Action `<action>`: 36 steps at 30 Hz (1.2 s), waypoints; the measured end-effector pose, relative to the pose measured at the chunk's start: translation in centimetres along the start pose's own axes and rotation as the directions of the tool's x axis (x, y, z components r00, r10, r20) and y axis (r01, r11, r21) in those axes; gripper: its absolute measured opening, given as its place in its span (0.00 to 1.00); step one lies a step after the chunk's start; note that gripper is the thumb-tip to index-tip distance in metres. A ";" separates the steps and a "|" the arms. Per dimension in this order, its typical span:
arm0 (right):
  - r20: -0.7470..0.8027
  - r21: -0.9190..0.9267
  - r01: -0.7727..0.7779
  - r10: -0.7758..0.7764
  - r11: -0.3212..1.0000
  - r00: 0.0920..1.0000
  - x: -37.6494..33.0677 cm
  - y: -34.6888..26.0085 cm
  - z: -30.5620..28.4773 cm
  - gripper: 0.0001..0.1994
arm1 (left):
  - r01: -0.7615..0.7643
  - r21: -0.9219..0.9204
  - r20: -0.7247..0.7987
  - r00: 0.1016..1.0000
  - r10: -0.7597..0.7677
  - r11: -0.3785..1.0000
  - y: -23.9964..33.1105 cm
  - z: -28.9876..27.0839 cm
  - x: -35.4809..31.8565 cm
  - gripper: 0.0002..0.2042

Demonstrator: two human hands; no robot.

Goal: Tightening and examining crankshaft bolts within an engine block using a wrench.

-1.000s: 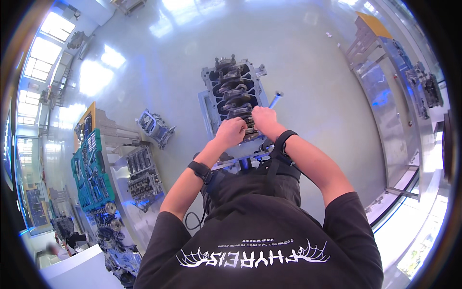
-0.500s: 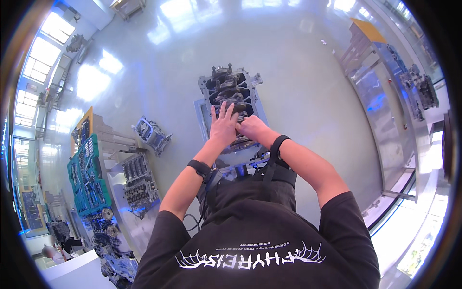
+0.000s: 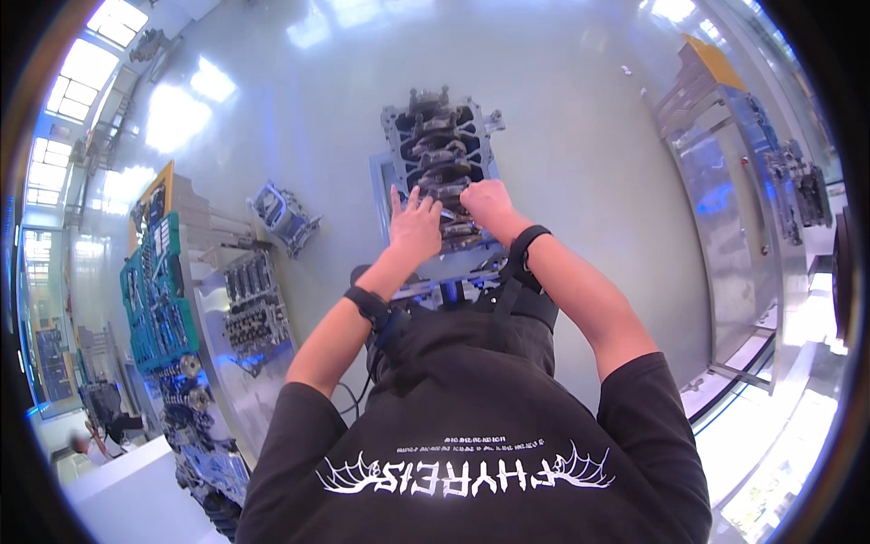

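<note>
Head view: a green tool board stands far to my left. My left hand lies flat, fingers spread, on the engine block, whose long axis runs straight away from me. My right hand is curled on its near end; whether it grips anything, I cannot tell.

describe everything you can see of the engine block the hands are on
The engine block is a grey, cast-metal piece, roughly rectangular, lying open side up on a stand in front of the person. A row of dark bearing caps or journals runs along its middle between raised side walls, with small lugs at its far corners. The left hand rests flat with fingers spread on its near end, and the right hand is curled over the near middle. Its near end is hidden by the hands.
</note>
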State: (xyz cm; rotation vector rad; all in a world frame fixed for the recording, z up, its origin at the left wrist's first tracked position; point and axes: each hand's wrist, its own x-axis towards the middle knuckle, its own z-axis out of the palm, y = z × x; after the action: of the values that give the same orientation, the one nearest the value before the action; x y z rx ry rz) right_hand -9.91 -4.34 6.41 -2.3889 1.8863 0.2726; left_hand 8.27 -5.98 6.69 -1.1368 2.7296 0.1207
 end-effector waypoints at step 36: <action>0.369 0.339 -0.362 0.232 0.868 0.900 -1.9 0.7 1.1 0.13 | 0.060 -0.189 0.081 0.996 -0.045 0.980 1.2 0.2 -3.1 0.20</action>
State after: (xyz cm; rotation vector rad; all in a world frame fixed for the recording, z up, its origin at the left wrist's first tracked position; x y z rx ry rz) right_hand -11.14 -2.48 5.68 -1.6726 1.9278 0.2425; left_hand 9.56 -2.99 7.08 -1.2247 2.6637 0.4190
